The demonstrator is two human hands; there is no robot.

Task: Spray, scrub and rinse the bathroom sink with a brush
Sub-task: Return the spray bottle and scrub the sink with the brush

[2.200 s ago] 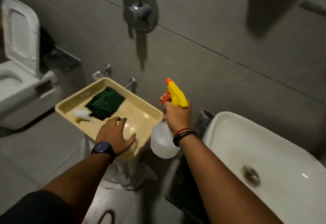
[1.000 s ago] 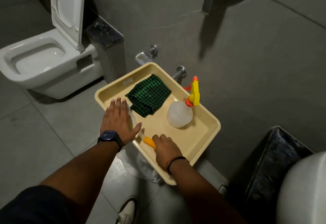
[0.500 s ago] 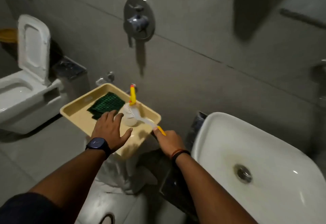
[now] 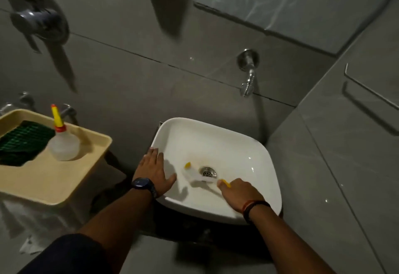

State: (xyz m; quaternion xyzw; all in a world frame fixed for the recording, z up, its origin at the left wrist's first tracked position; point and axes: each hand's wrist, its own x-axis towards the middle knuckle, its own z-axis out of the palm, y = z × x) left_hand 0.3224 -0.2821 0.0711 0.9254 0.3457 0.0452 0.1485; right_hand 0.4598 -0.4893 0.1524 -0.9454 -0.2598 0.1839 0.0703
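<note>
The white sink (image 4: 248,144) sits against the grey wall, its drain (image 4: 208,171) near the middle. My right hand (image 4: 239,194) grips the yellow handle of a white brush (image 4: 197,176), whose head lies in the basin just left of the drain. My left hand (image 4: 154,171) rests flat with spread fingers on the sink's left rim. The spray bottle (image 4: 62,142), clear with a yellow and orange nozzle, stands upright in the beige tray (image 4: 51,187) to the left.
A folded green checked cloth (image 4: 21,142) lies in the tray beside the bottle. A chrome tap (image 4: 248,73) juts from the wall above the sink. A shower valve (image 4: 36,14) is at top left. A tiled side wall stands close on the right.
My right hand carried the brush from the tray into the sink. My left hand left the tray and landed on the sink's rim. The view swung right.
</note>
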